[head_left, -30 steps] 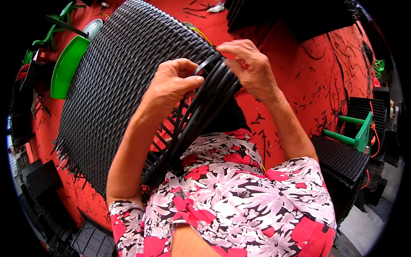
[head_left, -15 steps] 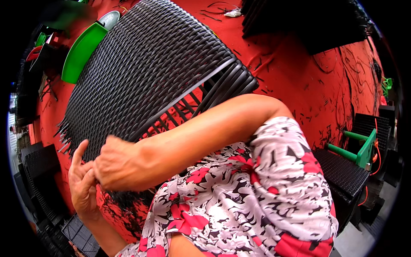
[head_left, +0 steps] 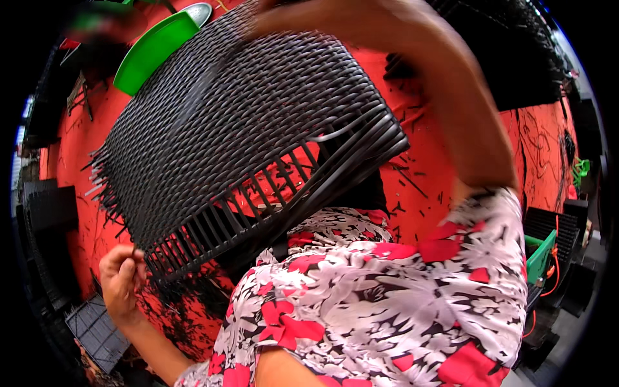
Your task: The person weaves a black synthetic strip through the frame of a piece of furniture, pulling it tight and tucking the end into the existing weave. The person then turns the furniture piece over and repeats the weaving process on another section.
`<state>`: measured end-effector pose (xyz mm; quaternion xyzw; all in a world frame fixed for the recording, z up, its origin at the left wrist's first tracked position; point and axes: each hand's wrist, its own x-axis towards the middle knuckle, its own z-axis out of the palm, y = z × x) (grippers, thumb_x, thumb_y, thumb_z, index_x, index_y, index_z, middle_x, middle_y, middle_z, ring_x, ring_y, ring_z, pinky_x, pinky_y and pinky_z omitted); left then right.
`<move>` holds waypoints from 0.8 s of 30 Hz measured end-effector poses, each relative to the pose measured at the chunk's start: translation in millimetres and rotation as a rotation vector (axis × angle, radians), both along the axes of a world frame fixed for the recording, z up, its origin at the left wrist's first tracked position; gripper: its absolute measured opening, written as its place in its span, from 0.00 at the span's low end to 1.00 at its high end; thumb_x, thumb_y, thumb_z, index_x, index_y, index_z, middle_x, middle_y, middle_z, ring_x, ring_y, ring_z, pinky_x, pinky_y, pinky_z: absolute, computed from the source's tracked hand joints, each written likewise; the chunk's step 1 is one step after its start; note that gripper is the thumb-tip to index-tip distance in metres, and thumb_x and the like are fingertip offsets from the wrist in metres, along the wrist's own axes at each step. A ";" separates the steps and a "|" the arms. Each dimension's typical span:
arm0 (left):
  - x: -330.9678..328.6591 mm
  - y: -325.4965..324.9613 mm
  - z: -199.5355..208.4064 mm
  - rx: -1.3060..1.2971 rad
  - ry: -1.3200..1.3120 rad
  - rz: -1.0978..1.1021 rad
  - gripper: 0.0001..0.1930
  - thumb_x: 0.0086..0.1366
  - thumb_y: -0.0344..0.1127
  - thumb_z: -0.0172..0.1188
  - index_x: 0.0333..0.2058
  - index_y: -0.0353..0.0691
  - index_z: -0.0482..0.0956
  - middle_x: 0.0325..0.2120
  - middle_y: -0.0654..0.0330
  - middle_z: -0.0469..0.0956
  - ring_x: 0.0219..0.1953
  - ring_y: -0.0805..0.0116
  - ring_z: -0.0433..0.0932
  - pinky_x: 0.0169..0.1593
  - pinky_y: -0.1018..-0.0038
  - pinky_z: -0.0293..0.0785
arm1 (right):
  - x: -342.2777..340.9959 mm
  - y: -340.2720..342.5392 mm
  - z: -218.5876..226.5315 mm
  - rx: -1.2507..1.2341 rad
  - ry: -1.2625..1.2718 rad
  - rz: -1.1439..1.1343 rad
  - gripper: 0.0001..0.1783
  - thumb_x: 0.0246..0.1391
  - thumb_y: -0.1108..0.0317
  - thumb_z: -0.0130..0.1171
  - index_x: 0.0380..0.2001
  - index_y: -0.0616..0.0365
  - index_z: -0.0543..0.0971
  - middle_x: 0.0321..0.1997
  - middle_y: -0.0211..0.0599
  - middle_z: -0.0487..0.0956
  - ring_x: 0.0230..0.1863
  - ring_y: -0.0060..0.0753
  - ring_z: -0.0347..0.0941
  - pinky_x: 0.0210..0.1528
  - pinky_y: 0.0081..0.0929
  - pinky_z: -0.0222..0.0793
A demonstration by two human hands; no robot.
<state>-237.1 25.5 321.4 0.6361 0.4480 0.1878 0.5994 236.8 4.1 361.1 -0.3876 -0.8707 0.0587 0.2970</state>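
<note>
A large black wicker panel [head_left: 251,109] lies tilted before me, densely woven except along its near edge, where bare parallel rods show. At the panel's near left corner my left hand [head_left: 121,280] is closed, thumb and finger pinching a dark strip end [head_left: 134,249]. My right hand [head_left: 277,22] is high over the far part of the panel, smeared by motion and partly cut off by the upper edge. From its fingers a blurred black strip [head_left: 200,93] runs down across the weave. A loose grey strip end [head_left: 342,132] curls at the near right part.
Against the panel's far left side stands a green chair back [head_left: 158,51], with a grey round thing behind. Black offcuts litter the red floor covering [head_left: 412,174]. Dark wicker pieces [head_left: 516,58] stand far right; a green frame [head_left: 541,258] with an orange cord is at right.
My right hand has swept from beside my left hand up to the far side, drawing out the strip. My left hand has lowered slightly and its fingers have closed. The panel appears shifted right.
</note>
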 end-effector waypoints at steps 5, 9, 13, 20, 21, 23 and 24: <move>68.8 12.4 -16.2 -0.076 0.084 -0.156 0.07 0.61 0.31 0.56 0.31 0.32 0.78 0.15 0.65 0.72 0.15 0.83 0.65 0.18 0.85 0.56 | 168.0 -122.3 -2.5 -0.219 -0.156 -0.879 0.13 0.55 0.65 0.59 0.35 0.66 0.79 0.33 0.34 0.80 0.37 0.23 0.74 0.43 0.21 0.67; 138.1 14.8 -35.9 -0.254 0.147 -0.397 0.04 0.60 0.27 0.56 0.30 0.33 0.78 0.15 0.67 0.72 0.17 0.84 0.66 0.21 0.84 0.59 | 214.3 -230.2 -19.1 -0.413 -0.001 -1.256 0.08 0.53 0.69 0.59 0.27 0.65 0.78 0.23 0.27 0.70 0.28 0.15 0.62 0.33 0.18 0.62; 209.4 -12.3 -68.0 0.209 0.051 -0.677 0.05 0.59 0.29 0.57 0.31 0.34 0.79 0.14 0.58 0.72 0.18 0.68 0.73 0.26 0.70 0.69 | 252.0 -306.0 -59.4 -0.489 -0.757 -1.623 0.13 0.51 0.67 0.55 0.41 0.50 0.80 0.41 0.38 0.81 0.39 0.34 0.79 0.40 0.36 0.71; 299.4 -69.2 -76.3 0.544 -0.042 -0.768 0.06 0.56 0.32 0.57 0.23 0.36 0.75 0.19 0.47 0.75 0.27 0.44 0.76 0.32 0.54 0.71 | 35.4 -192.5 -37.2 -0.134 -0.012 -0.933 0.09 0.59 0.72 0.54 0.40 0.60 0.80 0.40 0.36 0.82 0.39 0.28 0.78 0.40 0.23 0.73; 306.2 -71.8 -74.3 0.516 -0.096 -0.760 0.06 0.55 0.31 0.57 0.23 0.36 0.74 0.19 0.48 0.75 0.26 0.44 0.76 0.32 0.54 0.71 | 16.3 -188.6 -55.0 -0.158 0.041 -0.730 0.09 0.58 0.74 0.54 0.40 0.62 0.80 0.39 0.40 0.81 0.37 0.28 0.78 0.38 0.24 0.73; 313.2 -74.3 -69.5 0.484 -0.138 -0.806 0.03 0.56 0.28 0.59 0.26 0.34 0.76 0.19 0.48 0.75 0.22 0.52 0.76 0.28 0.64 0.70 | -25.5 -190.1 -80.7 -0.404 0.392 -0.696 0.13 0.56 0.74 0.54 0.45 0.64 0.76 0.37 0.49 0.79 0.39 0.44 0.77 0.41 0.33 0.74; 312.1 -75.1 -66.7 0.474 -0.148 -0.814 0.03 0.56 0.27 0.60 0.28 0.33 0.77 0.18 0.48 0.75 0.20 0.56 0.76 0.26 0.68 0.70 | -38.4 -189.3 -89.7 -0.446 0.499 -0.700 0.13 0.57 0.74 0.54 0.46 0.63 0.76 0.35 0.48 0.80 0.37 0.41 0.78 0.38 0.31 0.74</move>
